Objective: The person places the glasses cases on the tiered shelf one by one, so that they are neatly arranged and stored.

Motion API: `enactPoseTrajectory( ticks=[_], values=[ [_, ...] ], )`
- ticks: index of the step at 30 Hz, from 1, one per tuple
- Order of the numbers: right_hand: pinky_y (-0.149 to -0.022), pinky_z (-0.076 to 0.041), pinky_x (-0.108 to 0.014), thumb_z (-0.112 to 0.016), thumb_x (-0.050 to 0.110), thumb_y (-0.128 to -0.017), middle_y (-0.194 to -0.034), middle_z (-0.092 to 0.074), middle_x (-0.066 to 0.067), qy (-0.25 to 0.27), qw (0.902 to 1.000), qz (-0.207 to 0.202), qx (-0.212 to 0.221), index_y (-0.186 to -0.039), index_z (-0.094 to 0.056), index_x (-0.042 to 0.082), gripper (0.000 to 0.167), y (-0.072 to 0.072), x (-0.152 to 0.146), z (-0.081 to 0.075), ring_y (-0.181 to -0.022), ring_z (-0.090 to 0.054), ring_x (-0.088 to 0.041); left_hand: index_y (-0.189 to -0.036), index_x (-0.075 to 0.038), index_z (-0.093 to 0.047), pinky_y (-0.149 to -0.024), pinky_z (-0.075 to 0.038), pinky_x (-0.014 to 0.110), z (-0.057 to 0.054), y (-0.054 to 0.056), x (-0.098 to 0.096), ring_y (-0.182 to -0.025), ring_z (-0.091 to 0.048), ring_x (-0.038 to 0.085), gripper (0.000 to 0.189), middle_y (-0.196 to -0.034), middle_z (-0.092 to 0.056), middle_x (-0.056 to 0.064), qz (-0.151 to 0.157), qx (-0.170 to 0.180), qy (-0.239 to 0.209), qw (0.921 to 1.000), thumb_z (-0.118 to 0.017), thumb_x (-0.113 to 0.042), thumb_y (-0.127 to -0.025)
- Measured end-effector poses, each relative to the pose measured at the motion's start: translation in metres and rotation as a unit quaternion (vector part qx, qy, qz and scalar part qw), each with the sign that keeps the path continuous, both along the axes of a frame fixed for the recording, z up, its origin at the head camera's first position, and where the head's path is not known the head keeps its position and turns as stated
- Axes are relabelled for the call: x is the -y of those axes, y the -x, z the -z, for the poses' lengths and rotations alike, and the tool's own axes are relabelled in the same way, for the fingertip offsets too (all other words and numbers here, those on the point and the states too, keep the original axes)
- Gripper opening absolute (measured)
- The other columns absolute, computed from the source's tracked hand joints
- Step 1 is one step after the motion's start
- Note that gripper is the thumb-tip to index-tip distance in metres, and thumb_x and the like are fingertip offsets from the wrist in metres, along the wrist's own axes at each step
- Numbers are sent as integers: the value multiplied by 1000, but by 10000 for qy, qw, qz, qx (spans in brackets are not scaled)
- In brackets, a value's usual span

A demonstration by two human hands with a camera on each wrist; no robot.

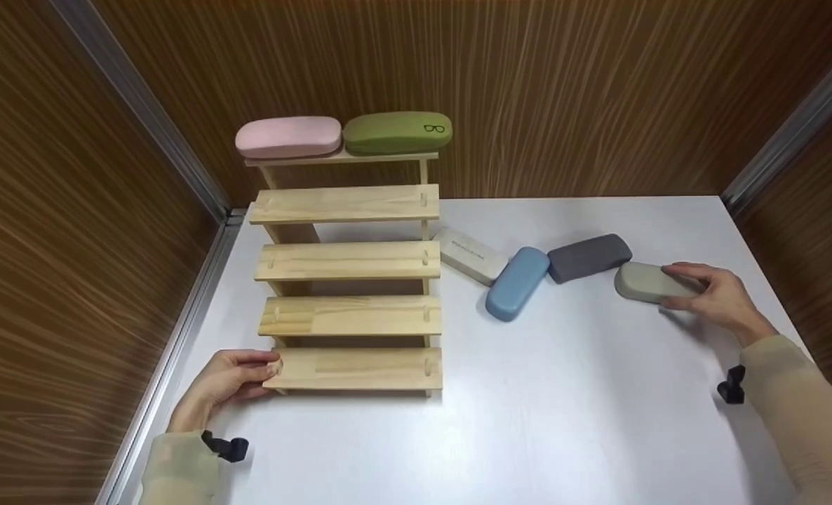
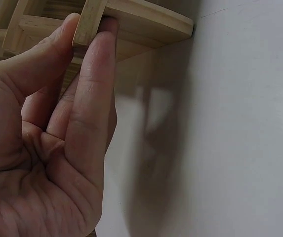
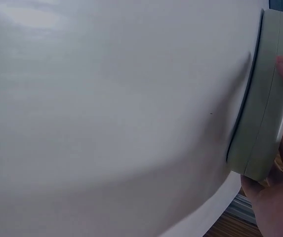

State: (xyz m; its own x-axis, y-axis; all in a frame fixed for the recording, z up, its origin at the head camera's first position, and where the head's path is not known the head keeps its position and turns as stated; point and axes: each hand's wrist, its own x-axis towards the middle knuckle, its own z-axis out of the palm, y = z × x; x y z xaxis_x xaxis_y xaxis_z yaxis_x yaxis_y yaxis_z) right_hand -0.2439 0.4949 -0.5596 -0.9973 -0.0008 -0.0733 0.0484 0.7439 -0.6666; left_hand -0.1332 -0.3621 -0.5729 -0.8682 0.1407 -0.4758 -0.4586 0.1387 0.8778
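Steady the rack (image 1: 349, 261) left of the frame's centre with your left hand (image 1: 230, 379) pinching its lowest shelf, and let your right hand (image 1: 723, 298), pinching the sage case (image 1: 646, 283) at the frame's right, grip evenly without nudging the dark case (image 1: 590, 259) beside it.

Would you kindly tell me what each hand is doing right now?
Left hand: closed, pinching the wooden rack at its lowest shelf's left end.
Right hand: closed, holding the gray-green case.
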Motion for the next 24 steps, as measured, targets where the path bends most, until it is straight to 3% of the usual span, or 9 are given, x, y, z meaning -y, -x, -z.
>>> enactPoseTrajectory(
  ticks=[4, 12, 15, 18, 24],
  values=[
    [-99, -38, -7, -100, 23, -86, -123, -53, 44, 20, 10000, 67, 21, -150, -72, 12, 70, -4, -2, 0, -116, -40, 22, -131, -3, -82, -83, -73, 25, 0, 1, 1, -93, -81, 8, 30, -107, -84, -9, -36, 20, 120, 9999, -82, -6, -101],
    [-100, -41, -17, -102, 34, -83, -125, -56, 42, -257, 9991, 320, 94, -149, -74, 16, 73, -10, -5, -1, -123, -47, 8, -133, -1, -80, -82, -72, 24, 4, 1, 1, -93, -81, 6, 31, -105, -84, -11, 120, -74, 36, 9999, -80, -5, -102],
    [-99, -41, -18, -101, 36, -84, -129, -61, 39, -293, 9987, 386, 140, -149, -74, 19, 72, -11, -6, -1, -136, -58, -13, -131, -3, -82, -83, -72, 23, 4, 2, 1, -93, -80, 6, 29, -105, -83, -11, 126, -88, 16, 9999, -80, -5, -103],
    [-100, -41, -20, -101, 38, -86, -126, -61, 43, -268, 9985, 432, 200, -150, -74, 20, 72, -11, -5, -1, -145, -56, -34, -129, -7, -83, -83, -72, 22, 4, 2, 2, -94, -80, 5, 26, -104, -83, -11, 102, -81, 22, 9999, -80, -6, -103],
    [-99, -40, -22, -99, 45, -87, -118, -57, 49, -248, 9981, 502, 275, -149, -75, 21, 71, -14, -3, -4, -141, -55, -29, -130, -5, -83, -82, -72, 24, 3, 2, 1, -92, -80, 6, 28, -104, -83, -10, 107, -95, 49, 9999, -81, -6, -102]
  ],
)
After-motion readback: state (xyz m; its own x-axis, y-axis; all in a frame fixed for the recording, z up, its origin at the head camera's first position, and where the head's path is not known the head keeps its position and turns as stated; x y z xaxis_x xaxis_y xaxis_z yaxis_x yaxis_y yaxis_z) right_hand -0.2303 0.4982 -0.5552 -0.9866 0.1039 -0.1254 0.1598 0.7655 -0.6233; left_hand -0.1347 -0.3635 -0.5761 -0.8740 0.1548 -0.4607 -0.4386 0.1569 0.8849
